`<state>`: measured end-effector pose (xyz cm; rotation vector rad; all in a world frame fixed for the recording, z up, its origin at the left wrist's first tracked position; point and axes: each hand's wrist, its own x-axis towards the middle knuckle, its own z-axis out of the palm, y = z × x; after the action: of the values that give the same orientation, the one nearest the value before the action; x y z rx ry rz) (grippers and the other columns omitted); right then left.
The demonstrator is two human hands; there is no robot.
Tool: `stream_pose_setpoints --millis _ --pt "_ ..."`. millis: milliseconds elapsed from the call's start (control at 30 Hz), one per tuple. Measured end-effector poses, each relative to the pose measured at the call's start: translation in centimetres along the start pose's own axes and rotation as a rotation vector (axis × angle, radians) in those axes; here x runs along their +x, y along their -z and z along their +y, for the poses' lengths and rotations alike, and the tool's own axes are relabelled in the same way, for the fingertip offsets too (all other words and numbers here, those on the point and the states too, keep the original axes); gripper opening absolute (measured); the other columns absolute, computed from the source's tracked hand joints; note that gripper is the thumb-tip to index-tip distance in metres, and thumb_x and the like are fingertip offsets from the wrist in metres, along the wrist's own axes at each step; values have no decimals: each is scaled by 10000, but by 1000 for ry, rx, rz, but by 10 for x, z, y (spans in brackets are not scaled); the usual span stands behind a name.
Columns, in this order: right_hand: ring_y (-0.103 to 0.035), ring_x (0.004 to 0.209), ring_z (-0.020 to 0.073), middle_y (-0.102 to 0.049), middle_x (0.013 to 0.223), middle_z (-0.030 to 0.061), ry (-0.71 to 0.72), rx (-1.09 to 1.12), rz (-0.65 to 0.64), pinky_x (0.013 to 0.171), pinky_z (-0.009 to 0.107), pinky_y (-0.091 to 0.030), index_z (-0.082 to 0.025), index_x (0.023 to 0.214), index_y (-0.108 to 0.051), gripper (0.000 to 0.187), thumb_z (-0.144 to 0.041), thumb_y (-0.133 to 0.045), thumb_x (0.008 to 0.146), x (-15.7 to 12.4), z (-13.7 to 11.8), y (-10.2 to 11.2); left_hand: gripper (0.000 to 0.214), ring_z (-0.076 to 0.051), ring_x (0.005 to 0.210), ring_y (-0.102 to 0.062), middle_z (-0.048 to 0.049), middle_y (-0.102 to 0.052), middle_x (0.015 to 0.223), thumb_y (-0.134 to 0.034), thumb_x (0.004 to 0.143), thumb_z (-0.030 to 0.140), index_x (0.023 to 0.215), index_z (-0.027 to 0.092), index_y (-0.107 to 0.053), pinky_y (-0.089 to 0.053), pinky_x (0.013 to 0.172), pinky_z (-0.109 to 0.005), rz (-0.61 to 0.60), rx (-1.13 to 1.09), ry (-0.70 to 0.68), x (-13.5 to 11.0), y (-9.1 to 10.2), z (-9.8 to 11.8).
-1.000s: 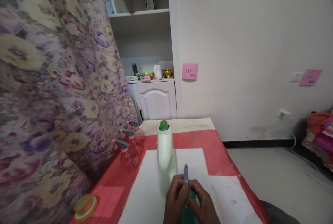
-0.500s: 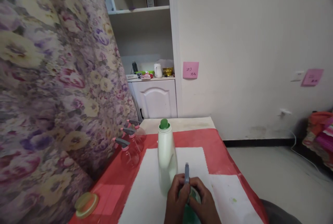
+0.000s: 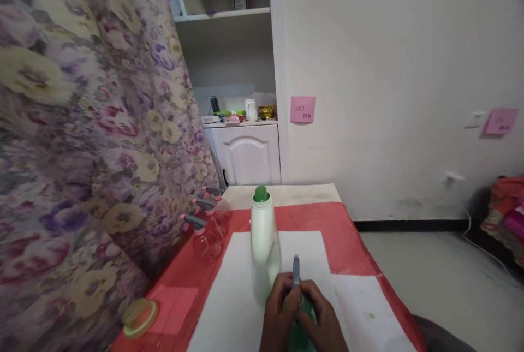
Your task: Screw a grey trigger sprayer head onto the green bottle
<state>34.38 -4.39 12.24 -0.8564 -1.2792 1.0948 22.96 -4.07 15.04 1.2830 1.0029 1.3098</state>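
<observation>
Two hands grip grey spray head (image 3: pixel 296 268); smooth white bottle (image 3: pixel 265 251) beside.

Both hands are sitting low at the near edge of the red-covered table (image 3: pixel 347 232), the left hand (image 3: pixel 278 316) and right hand (image 3: pixel 321 322) wrapping around a green plastic spray bottle (image 3: pixel 301 335) with its grey trigger nozzle (image 3: pixel 296 270) poking up between the fingers. Just beyond them a tall pale-green plastic bottle with a green cap (image 3: pixel 265 254) is standing upright on a white paper sheet (image 3: pixel 229 297). Three clear pink-collared spray bottles (image 3: pixel 207 229) are lining up by the floral purple curtain (image 3: pixel 82 150), and a round yellow-green lid (image 3: pixel 140 317) is lying at the table's near left corner.
</observation>
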Motion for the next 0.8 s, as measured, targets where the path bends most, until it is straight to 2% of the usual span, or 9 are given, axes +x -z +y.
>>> stream_pose_setpoints --millis 100,167,300,500,667,800 --pt "-641 994 236 -699 1029 27 38 2 -62 898 296 -493 -259 1053 -666 270 -421 -645 838 1 3 3 329 -159 751 -518 2 -595 816 -623 819 523 849 195 -622 -419 702 -272 13 -6 0 0 0 -3" --pt "-649 982 237 -705 985 26 14 -34 -84 878 292 -502 -253 1017 -671 230 -393 -656 836 2 6 5 340 -161 749 -519 3 -594 804 -629 810 532 844 194 -622 -422 705 -274 17 -1 7 0 -1 -1" --pt "-662 914 228 -708 907 14 -19 -29 -18 836 282 -517 -245 992 -666 240 -386 -697 800 2 9 5 340 -169 759 -530 -1 -599 793 -638 802 526 842 188 -630 -430 717 -283 12 6 14 -2 -2 7" --pt "-633 1077 256 -693 1106 56 10 -37 -97 934 317 -491 -245 1102 -657 315 -435 -619 854 -1 2 6 319 -184 792 -539 -8 -599 806 -634 803 506 825 190 -602 -435 752 -299 5 -14 -1 -2 -4 10" --pt "-665 937 236 -725 949 25 -61 -1 27 847 283 -512 -244 986 -679 275 -423 -714 780 -3 10 3 320 -179 775 -529 -5 -588 790 -631 802 503 835 184 -612 -424 736 -294 2 -9 -7 -3 -4 6" --pt "-651 1011 245 -712 1040 35 4 -8 5 900 293 -505 -258 1064 -674 325 -441 -690 796 -3 11 3 317 -174 776 -521 -3 -580 804 -618 815 498 864 185 -615 -418 738 -292 -3 -5 -21 -2 -3 5"
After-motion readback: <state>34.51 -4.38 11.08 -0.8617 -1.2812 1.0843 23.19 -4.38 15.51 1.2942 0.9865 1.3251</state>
